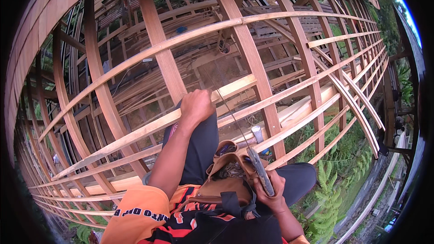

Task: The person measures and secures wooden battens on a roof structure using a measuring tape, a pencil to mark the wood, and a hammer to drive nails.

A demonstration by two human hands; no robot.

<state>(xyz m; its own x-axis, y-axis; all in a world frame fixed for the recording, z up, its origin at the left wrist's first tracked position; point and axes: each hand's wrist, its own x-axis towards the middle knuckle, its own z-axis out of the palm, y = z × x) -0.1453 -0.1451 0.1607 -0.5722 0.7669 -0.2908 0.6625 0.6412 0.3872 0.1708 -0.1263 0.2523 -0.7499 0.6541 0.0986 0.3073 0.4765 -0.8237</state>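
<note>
My left hand (197, 107) is closed around a pale wooden batten (135, 132), which lies slanting across the rafters over my left knee. In my right hand (271, 190) is the handle of a handsaw (260, 171), seen nearly edge-on. Its thin blade points away from me and crosses the batten just right of my left fist; whether the teeth touch the wood I cannot tell. Between my thighs sits a brown tool pouch (230, 189) with what look like nails inside. A hammer head (257, 132) shows beside it.
Brown rafters (258, 70) run away from me, crossed by long thin battens (203, 31) with open gaps between. Through the gaps, stacked lumber (149, 79) shows below. Loose strips (357, 113) lie at the right, above ferns (327, 194). Wooden shingles (45, 13) edge the upper left.
</note>
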